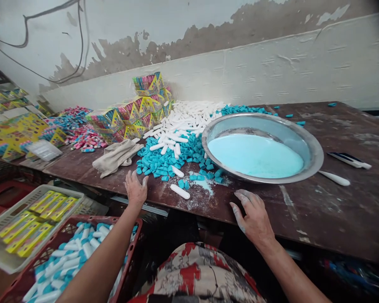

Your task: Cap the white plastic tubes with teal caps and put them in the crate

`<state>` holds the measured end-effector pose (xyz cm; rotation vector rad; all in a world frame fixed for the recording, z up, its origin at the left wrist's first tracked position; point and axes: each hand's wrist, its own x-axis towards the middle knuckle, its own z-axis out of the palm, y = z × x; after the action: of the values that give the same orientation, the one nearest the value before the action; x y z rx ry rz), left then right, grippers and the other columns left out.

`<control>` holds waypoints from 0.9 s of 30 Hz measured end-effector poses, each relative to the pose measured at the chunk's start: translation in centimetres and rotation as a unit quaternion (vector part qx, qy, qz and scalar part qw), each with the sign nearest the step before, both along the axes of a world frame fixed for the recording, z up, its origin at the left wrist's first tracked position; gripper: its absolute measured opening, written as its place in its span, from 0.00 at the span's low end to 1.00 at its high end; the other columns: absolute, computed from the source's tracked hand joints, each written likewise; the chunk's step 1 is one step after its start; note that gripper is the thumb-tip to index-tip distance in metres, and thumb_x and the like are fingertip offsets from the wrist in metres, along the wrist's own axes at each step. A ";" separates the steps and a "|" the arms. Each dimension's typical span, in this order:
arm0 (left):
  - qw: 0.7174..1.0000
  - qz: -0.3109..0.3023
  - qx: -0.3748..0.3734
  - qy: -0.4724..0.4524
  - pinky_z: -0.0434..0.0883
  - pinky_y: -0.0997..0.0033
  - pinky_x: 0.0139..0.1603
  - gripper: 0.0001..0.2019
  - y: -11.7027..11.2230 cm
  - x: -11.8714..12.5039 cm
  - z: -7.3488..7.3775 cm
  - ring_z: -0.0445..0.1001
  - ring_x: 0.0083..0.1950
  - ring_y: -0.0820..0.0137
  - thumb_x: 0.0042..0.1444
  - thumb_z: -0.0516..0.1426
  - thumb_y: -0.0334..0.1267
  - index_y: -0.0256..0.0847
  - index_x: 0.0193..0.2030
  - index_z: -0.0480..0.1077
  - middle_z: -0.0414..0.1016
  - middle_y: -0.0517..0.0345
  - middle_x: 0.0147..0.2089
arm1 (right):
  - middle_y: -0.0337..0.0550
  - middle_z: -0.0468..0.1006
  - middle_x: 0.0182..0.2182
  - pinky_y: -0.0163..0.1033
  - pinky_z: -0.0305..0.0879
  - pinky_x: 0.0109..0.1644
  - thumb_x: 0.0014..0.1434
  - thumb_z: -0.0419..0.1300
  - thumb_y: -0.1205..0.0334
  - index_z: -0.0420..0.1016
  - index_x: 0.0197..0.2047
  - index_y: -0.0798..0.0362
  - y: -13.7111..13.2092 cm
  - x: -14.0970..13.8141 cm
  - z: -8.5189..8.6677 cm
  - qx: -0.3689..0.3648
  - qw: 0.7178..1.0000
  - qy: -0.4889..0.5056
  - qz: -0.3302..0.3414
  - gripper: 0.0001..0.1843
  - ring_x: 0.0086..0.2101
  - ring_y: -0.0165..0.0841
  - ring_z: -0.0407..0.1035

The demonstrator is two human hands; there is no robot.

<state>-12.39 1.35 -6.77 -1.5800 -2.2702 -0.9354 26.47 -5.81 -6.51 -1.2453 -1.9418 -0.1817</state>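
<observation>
My left hand (pixel 135 189) is at the table's front edge with its fingers apart and nothing in them. Just beyond it spreads a heap of blue plastic caps (pixel 159 162). My right hand (pixel 252 215), powdery at the fingers, is also open and bare, near the edge below a wide metal basin (pixel 316 153). Pale blue powder (pixel 255 155) lies in the basin. Between my hands a white plastic tube (pixel 180 192) lies on the table among spilled powder and a few caps. Many more white tubes (pixel 189 115) are piled behind the blue caps.
A cloth glove (pixel 116 158) lies left of the caps. Packed boxes (pixel 148 103) and pink-blue pieces (pixel 85 139) stand farther left. A red crate (pixel 138 229) of capped tubes and a white basket (pixel 78 194) with yellow boxes sit below. A white-handled tool (pixel 334 178) lies beside the basin.
</observation>
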 end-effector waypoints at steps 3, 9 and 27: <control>1.000 -0.004 -0.003 -0.001 0.51 0.44 0.61 0.28 0.0 0.0 0.0 0.50 0.65 0.52 0.57 0.51 0.47 0.30 0.59 0.55 0.53 0.32 0.63 | 0.52 0.70 0.44 0.52 0.62 0.49 0.59 0.53 0.63 0.65 0.49 0.54 0.0 -0.1 0.3 -0.001 1.000 0.000 0.017 0.14 0.45 0.43 0.64; 1.000 -0.007 -0.004 -0.007 0.51 0.44 0.61 0.27 -0.2 0.1 0.2 0.50 0.65 0.52 0.57 0.51 0.48 0.32 0.58 0.56 0.55 0.34 0.62 | 0.51 0.71 0.44 0.52 0.62 0.49 0.59 0.54 0.63 0.66 0.49 0.53 0.1 0.1 0.1 -0.004 1.000 0.014 0.015 0.14 0.45 0.42 0.65; 0.999 -0.028 0.042 -0.015 0.54 0.55 0.64 0.25 -0.1 -0.2 -0.5 0.52 0.65 0.58 0.57 0.52 0.45 0.35 0.58 0.57 0.55 0.39 0.62 | 0.52 0.70 0.45 0.53 0.61 0.49 0.60 0.54 0.62 0.63 0.53 0.52 0.2 0.7 -0.3 -0.016 0.999 -0.001 0.052 0.17 0.46 0.44 0.65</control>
<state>-12.61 1.21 -7.30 -1.6122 -2.1858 -1.0624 27.14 -5.57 -6.81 -1.1609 -2.0129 -0.0985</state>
